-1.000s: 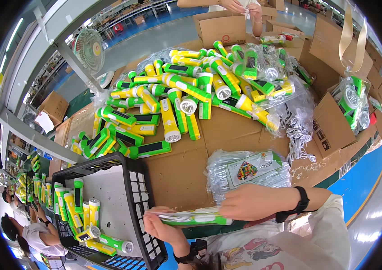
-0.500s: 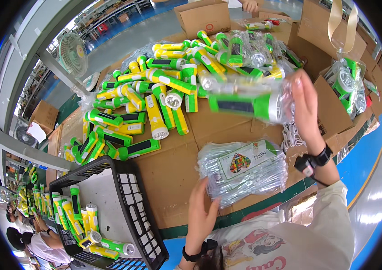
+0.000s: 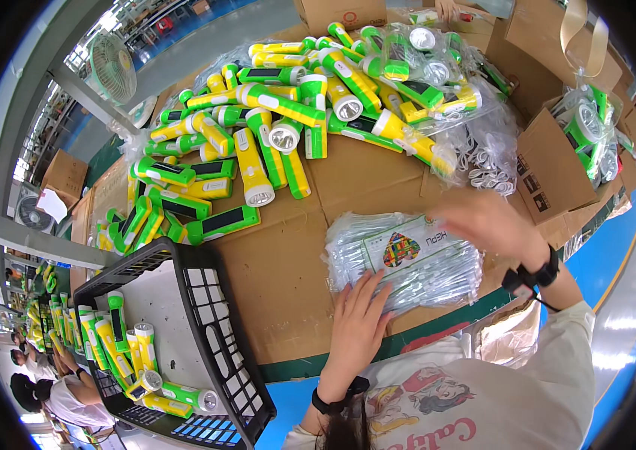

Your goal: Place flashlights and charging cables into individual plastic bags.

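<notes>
A stack of flat clear plastic bags (image 3: 438, 281) lies on the cardboard at the near middle, with a printed card (image 3: 385, 255) showing through its top. My left hand (image 3: 361, 326) rests on the stack's near left corner, fingers stretched out and apart. Over the stack's far right corner is my right hand (image 3: 494, 225), smeared by motion; no flashlight shows in it, but its fingers are too blurred to read. Beyond it, bagged flashlights (image 3: 449, 101) and coiled white cables (image 3: 487, 169) lie at the pile's right side.
Loose green and yellow flashlights (image 3: 280, 105) are heaped across the far side. A black crate (image 3: 209, 322) holding several flashlights stands at the left. An open carton (image 3: 554, 169) with bagged flashlights is at the right. A co-worker (image 3: 70, 397) appears at far left.
My right hand has let go of the bagged flashlight and come down over the stack of bags. My left hand has moved further onto the stack.
</notes>
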`<action>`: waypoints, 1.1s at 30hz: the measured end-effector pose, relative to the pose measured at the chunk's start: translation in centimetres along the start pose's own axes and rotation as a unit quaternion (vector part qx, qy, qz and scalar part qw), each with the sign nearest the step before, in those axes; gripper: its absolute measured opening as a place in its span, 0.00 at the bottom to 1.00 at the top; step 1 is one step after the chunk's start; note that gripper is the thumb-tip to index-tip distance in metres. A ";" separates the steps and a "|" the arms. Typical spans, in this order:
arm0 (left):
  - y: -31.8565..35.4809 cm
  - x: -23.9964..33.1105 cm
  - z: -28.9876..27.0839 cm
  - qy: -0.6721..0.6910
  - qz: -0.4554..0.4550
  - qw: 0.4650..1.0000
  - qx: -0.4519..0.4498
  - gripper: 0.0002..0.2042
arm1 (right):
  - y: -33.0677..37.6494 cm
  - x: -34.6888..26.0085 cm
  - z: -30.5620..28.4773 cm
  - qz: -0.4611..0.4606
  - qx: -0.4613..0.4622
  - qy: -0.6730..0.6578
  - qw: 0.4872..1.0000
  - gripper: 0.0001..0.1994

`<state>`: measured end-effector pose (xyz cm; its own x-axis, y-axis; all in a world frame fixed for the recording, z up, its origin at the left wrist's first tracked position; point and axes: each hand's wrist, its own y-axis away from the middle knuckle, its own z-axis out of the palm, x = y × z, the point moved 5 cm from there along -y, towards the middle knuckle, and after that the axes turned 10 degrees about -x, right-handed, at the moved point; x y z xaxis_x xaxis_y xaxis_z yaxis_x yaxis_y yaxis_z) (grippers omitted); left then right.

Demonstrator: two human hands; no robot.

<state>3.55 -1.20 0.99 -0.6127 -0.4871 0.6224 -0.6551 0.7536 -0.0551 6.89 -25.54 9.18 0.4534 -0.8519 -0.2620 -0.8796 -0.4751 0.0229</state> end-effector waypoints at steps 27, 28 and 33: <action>2.3 1.2 -5.5 -0.014 -0.017 0.988 0.154 0.29 | 1.2 -8.3 -3.0 -0.150 0.175 0.177 0.957 0.09; 2.7 2.1 -6.5 -0.009 -0.013 0.982 0.190 0.28 | 1.4 -9.7 -3.5 -0.154 0.169 0.175 0.958 0.09; 3.3 5.0 -9.2 -0.145 -0.101 0.946 0.270 0.24 | 0.3 -10.7 -1.3 -0.117 0.046 0.222 0.967 0.11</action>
<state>2.42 2.89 11.13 -0.4949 -0.7565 0.4276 -0.8544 0.3340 -0.3980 1.94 -16.87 13.27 0.6406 -0.7436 0.1915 -0.7454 -0.6621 -0.0774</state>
